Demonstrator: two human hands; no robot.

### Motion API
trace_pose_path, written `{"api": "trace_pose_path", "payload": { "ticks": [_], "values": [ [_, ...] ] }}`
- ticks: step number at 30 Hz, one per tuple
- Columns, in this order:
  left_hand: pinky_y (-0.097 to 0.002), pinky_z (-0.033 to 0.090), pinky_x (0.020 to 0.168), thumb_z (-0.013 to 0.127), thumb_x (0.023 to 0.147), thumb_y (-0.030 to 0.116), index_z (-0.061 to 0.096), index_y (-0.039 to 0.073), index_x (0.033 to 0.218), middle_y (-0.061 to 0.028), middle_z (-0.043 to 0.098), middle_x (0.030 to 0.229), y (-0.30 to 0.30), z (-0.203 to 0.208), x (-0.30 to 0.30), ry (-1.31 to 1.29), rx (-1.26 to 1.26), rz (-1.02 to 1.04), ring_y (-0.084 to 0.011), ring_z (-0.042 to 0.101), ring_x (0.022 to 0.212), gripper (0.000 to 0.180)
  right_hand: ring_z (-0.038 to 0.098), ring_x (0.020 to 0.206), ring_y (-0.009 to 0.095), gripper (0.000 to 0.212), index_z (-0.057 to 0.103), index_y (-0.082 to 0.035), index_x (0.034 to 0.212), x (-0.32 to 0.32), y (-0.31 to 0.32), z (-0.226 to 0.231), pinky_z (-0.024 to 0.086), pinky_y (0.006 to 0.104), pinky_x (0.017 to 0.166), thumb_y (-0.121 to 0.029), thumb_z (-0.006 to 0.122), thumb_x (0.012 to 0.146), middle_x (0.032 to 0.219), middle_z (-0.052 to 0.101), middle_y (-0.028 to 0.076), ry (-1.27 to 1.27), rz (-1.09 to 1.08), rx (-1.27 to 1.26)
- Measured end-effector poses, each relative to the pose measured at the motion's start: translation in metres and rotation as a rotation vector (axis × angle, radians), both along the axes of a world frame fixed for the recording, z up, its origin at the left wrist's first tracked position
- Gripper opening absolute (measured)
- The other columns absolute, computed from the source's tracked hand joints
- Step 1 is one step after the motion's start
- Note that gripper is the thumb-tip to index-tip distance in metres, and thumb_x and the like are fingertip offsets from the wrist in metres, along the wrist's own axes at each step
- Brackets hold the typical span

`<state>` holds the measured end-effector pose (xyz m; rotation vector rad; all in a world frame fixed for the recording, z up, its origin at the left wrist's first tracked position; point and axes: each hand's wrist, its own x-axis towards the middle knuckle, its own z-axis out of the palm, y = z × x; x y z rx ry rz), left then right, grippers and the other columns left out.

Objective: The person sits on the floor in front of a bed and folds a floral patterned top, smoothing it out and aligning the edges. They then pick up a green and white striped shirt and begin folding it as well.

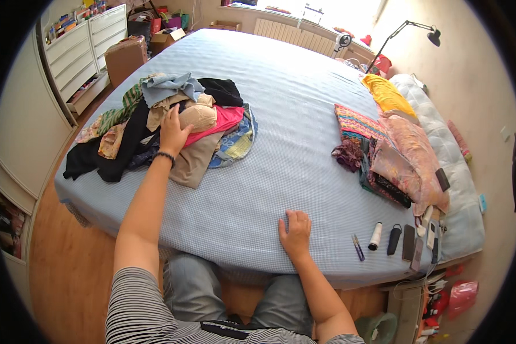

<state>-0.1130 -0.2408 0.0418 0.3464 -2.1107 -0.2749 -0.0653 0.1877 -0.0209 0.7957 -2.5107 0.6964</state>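
Observation:
A heaped pile of clothes lies on the left part of the bed, and my left hand (174,131) rests on it, thumb apart and fingers stretched into the fabric. Beside that hand is a beige padded bra (198,117). Around it are a light blue garment (171,88), black cloth (133,135), a pink piece (226,120), a taupe garment (195,160) and a blue-yellow patterned one (235,142). Folds hide how the pieces overlap. Near the bed's front edge my right hand (296,232) lies on the blue checked sheet (286,143), holding nothing.
Folded patterned textiles (361,129), a pink floral pillow (407,155) and a yellow cushion (391,96) line the right side. Small scissors (358,247), a white tube (375,236) and phones (408,243) lie near the front right. A brown suitcase (125,60) stands behind left.

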Motion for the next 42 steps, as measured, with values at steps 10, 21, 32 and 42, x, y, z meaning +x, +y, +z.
{"api": "trace_pose_path", "payload": {
  "ticks": [10,21,32,42],
  "values": [
    [-0.0399,0.048,0.071,0.065,0.076,0.011,0.064,0.007,0.091,-0.0138,0.061,0.085,0.144,0.012,0.058,-0.143,0.368,-0.513,-0.0328,0.059,0.083,0.016,0.055,0.089,0.024,0.029,0.057,-0.002,0.105,0.001,0.005,-0.002,0.044,0.0367,0.077,-0.017,0.064,0.08,0.096,0.057,0.01,-0.12,0.023,-0.126],
    [-0.0349,0.044,0.092,0.07,0.079,0.018,0.056,0.001,0.117,-0.012,0.055,0.115,0.222,-0.028,0.201,-0.351,0.775,-0.903,-0.0293,0.053,0.107,0.044,0.054,0.109,0.021,0.057,0.043,-0.002,0.129,0.05,-0.021,0.041,0.047,0.0376,0.087,-0.035,0.062,0.086,0.122,0.053,0.011,-1.264,0.424,-1.22],
    [-0.0349,0.038,0.099,0.072,0.078,0.028,0.055,-0.001,0.12,-0.015,0.05,0.127,0.215,-0.014,0.181,-0.531,0.739,-1.101,-0.0235,0.048,0.115,0.053,0.062,0.094,0.018,0.043,0.055,0.002,0.116,0.066,0.017,0.07,0.05,0.0318,0.084,-0.013,0.072,0.079,0.108,0.063,0.01,-1.325,0.535,-0.901],
    [-0.0297,0.046,0.081,0.074,0.077,0.024,0.062,0.002,0.101,-0.0036,0.064,0.093,0.225,0.0,0.184,-0.402,0.783,-1.063,-0.0149,0.057,0.088,0.034,0.063,0.095,0.025,0.039,0.053,0.005,0.116,0.057,0.028,0.098,0.054,0.0383,0.083,-0.012,0.067,0.083,0.106,0.062,0.015,-1.346,0.566,-1.261]
  ]
}}
